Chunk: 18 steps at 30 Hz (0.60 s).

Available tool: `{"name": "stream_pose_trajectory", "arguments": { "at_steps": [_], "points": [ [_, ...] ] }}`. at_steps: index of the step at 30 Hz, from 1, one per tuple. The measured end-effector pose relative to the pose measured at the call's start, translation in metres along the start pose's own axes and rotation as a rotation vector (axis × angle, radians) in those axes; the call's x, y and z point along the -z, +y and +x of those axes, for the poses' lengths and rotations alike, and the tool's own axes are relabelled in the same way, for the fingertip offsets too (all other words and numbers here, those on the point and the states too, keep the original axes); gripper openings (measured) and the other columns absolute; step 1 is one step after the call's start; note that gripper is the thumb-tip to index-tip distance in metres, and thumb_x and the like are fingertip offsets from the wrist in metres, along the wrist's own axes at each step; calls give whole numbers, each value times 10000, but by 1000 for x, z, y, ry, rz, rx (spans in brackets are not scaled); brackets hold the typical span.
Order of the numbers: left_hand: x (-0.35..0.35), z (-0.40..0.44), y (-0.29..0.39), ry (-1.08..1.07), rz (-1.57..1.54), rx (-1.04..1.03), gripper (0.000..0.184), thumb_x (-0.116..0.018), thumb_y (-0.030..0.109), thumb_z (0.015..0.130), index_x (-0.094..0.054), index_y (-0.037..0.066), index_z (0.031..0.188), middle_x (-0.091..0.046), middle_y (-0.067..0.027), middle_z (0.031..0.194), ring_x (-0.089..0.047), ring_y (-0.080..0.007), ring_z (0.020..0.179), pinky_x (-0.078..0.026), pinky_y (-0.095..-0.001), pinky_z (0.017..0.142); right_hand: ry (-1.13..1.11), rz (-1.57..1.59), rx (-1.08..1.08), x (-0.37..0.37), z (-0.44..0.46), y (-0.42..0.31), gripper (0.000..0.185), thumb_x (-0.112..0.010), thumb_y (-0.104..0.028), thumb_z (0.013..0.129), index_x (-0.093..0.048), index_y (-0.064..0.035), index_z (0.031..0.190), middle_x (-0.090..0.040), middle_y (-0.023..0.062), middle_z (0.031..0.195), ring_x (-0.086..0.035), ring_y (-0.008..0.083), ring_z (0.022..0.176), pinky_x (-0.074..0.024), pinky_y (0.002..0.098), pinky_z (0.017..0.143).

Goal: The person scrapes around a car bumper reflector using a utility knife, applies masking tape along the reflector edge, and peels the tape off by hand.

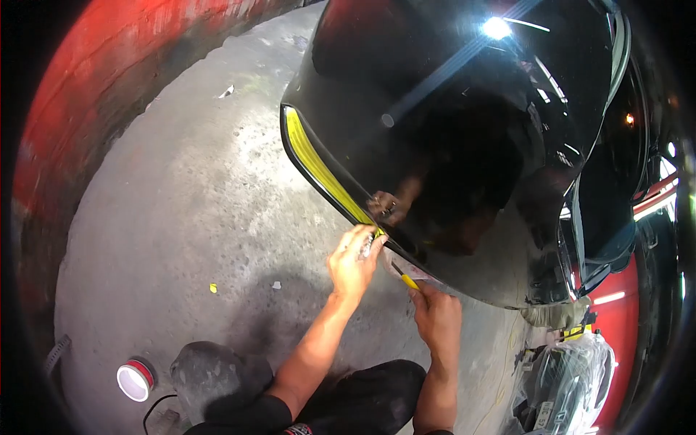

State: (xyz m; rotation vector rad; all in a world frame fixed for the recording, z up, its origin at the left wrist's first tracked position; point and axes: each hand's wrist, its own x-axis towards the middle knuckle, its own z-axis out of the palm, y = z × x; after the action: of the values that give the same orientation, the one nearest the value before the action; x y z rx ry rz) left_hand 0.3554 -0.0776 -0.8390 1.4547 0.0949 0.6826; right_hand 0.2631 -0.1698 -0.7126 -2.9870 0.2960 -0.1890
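A glossy black car body panel (435, 94) fills the upper middle, with a bright lamp reflected in it. Along its lower left edge runs a yellow strip (319, 163) bordered by black trim. My left hand (351, 264) is closed in a pinch at the lower end of this strip, and a bit of yellow shows at the fingertips. Close by on the right, my right hand (438, 312) grips a yellow-handled tool (410, 281) with a slim dark shaft. Its tip points up and left toward the panel's edge, near a pale patch (406, 265); whether they touch, I cannot tell.
A white and red ring-shaped roll (136, 380) lies on the grey concrete floor (188, 217), with small yellow and white scraps (213, 288) farther up. A red wall (80, 80) stands at left. At lower right is a plastic-covered car part (573, 377) beside a red surface (616, 308).
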Motion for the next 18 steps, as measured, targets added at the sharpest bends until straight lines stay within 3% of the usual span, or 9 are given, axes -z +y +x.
{"name": "stream_pose_trajectory", "arguments": {
  "at_steps": [2, 4, 5, 7, 8, 10, 11, 15, 18],
  "points": [
    [-1, -2, -7, -19, -20, -30, 285, -777, 99, 792, -665, 42, 1048, -653, -130, 1058, -678, -293, 853, -548, -347, 769, 5, 9, 12, -1, 1, -2, 228, -647, -200, 852, -726, -105, 1044, -665, 206, 832, -649, 397, 772, -512, 466, 704],
    [0, 2, -6, 21, 25, -42, 142, -727, 57, 846, -664, -20, 947, -660, -119, 1030, -659, -216, 731, -544, -301, 704, -11, 8, 10, 0, 2, -3, 229, -646, -195, 851, -725, -102, 1045, -665, 206, 832, -649, 398, 773, -511, 467, 701],
    [1, 3, -4, 28, 25, -42, 142, -727, 57, 846, -664, -20, 947, -660, -119, 1030, -659, -216, 731, -544, -301, 704, -10, 6, 17, 0, 2, -2, 229, -646, -195, 851, -725, -102, 1045, -665, 206, 832, -649, 398, 773, -511, 467, 701],
    [5, 8, 6, 86, -252, 246, 90, -653, 69, 918, -644, -11, 960, -647, -62, 925, -608, -132, 701, -519, -266, 657, -25, 7, 11, 0, 2, -2, 230, -650, -197, 848, -725, -101, 1043, -665, 204, 831, -649, 399, 774, -512, 465, 696],
    [6, 6, 5, 91, -253, 244, 90, -653, 69, 918, -644, -11, 960, -647, -62, 925, -608, -132, 701, -519, -266, 657, -24, 6, 16, 0, 2, -3, 230, -650, -197, 848, -725, -101, 1043, -665, 204, 831, -649, 399, 774, -512, 465, 696],
    [6, -2, 1, 193, -427, 505, 92, -609, 103, 959, -618, 16, 987, -612, -28, 880, -564, -75, 697, -482, -235, 614, -20, 50, -2, 1, 1, -7, 234, -682, -160, 842, -709, -33, 1036, -637, 250, 818, -643, 413, 797, -502, 409, 697],
    [7, -2, -2, 250, -373, 411, 90, -593, 124, 973, -577, 49, 1021, -595, -20, 815, -536, -64, 636, -438, -219, 549, -23, 48, 2, 1, 2, -8, 234, -682, -160, 842, -709, -33, 1036, -637, 250, 818, -643, 413, 797, -502, 409, 697],
    [32, 23, 1, 480, -423, 400, 80, -573, 132, 982, -541, 73, 1025, -576, 2, 711, -447, -37, 526, -348, -203, 463, -59, 46, 15, -3, 4, -8, 239, -688, -162, 837, -708, -26, 1032, -636, 249, 806, -651, 406, 787, -497, 407, 686],
    [61, 45, 7, 580, -429, 390, 62, -554, 131, 988, -540, 77, 1015, -568, -3, 714, -458, -42, 538, -363, -207, 467, -81, 53, 26, -3, 5, -8, 242, -690, -162, 833, -707, -21, 1030, -636, 250, 803, -655, 403, 778, -497, 403, 685]
  ]
}}
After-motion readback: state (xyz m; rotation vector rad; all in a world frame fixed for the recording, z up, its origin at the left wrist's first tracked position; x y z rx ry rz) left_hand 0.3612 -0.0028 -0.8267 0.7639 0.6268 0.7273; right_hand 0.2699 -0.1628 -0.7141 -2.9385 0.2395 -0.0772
